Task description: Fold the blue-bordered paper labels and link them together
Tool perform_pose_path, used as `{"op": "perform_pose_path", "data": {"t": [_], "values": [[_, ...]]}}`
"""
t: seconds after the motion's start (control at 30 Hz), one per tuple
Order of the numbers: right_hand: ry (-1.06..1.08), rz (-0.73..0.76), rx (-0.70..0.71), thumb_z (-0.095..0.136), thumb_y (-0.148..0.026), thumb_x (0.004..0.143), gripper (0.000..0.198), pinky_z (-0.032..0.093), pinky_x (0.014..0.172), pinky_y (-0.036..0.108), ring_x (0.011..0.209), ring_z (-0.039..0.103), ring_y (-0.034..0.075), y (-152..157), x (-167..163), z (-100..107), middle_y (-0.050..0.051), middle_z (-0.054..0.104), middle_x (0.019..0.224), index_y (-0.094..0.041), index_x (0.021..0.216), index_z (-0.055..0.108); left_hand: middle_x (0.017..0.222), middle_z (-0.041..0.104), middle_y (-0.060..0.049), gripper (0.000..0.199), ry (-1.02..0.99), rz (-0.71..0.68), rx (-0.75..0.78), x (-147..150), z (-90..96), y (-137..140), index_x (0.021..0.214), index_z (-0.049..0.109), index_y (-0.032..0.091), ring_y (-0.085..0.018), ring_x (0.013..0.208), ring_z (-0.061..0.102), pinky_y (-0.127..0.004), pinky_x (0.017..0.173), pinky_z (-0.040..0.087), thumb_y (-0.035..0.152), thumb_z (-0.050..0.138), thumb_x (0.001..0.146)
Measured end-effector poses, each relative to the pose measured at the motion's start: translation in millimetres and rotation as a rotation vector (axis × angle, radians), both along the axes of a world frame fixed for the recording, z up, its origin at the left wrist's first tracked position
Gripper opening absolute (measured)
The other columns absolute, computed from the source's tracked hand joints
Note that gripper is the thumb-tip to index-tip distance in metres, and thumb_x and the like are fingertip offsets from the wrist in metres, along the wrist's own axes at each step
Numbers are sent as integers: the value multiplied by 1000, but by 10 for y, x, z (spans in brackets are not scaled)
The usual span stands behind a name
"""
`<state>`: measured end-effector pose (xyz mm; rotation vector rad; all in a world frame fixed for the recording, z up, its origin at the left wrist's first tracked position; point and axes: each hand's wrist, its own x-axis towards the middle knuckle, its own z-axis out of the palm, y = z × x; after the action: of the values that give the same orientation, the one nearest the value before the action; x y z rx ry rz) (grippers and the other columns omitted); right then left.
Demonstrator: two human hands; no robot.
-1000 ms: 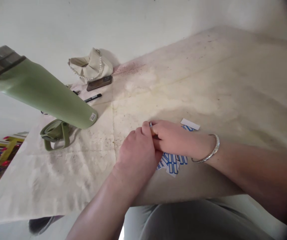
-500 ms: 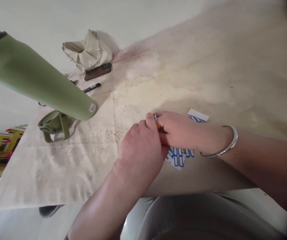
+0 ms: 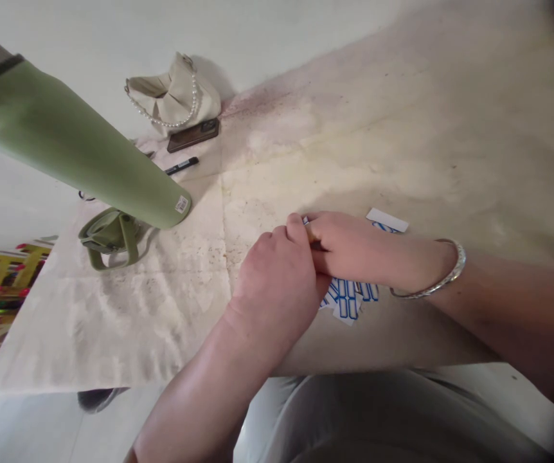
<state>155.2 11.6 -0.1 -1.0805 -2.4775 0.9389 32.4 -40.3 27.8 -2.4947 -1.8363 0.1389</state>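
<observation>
My left hand (image 3: 277,270) and my right hand (image 3: 344,241) are closed and pressed together over the table. Between their fingertips shows a small white and blue edge of a paper piece (image 3: 305,220); my fingers hide the rest of it. Under and beside my right hand lie several white paper pieces (image 3: 348,307) with blue outlined figures, overlapping in a loose pile. A white paper strip (image 3: 389,220) lies behind my right wrist, next to another blue-printed piece partly hidden by the arm. A silver bangle (image 3: 453,270) circles my right wrist.
A tall green tumbler (image 3: 89,148) stands to the left, beside a green strapped lid-like object (image 3: 110,238). Farther back are a black pen (image 3: 183,166), a phone (image 3: 193,135) and a cream handbag (image 3: 175,93) with a pearl strap. A cloth (image 3: 127,321) covers the table.
The whole view has shifted slightly, so things appear a little farther right and up. My hands stay clasped together in nearly the same pose; the papers lie as before.
</observation>
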Motion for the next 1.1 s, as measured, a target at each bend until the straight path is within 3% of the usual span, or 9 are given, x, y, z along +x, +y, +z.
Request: {"op": "perform_pose_path", "data": {"t": [0.43, 1.1], "values": [[8, 5, 21, 47, -19, 80, 15, 41, 69, 27, 79, 56, 15, -1, 7, -13, 7, 62, 92, -16, 80, 62, 97, 62, -12, 58, 0, 31, -17, 5, -11, 5, 131, 37, 6, -21, 90, 60, -32, 79, 49, 31, 51, 80], [-18, 29, 1, 48, -20, 80, 16, 40, 66, 26, 78, 55, 15, -24, 5, 60, 6, 62, 92, -16, 81, 63, 95, 62, -12, 64, 62, 25, -6, 19, 5, -59, 133, 36, 2, -23, 84, 59, -33, 70, 51, 34, 53, 81]]}}
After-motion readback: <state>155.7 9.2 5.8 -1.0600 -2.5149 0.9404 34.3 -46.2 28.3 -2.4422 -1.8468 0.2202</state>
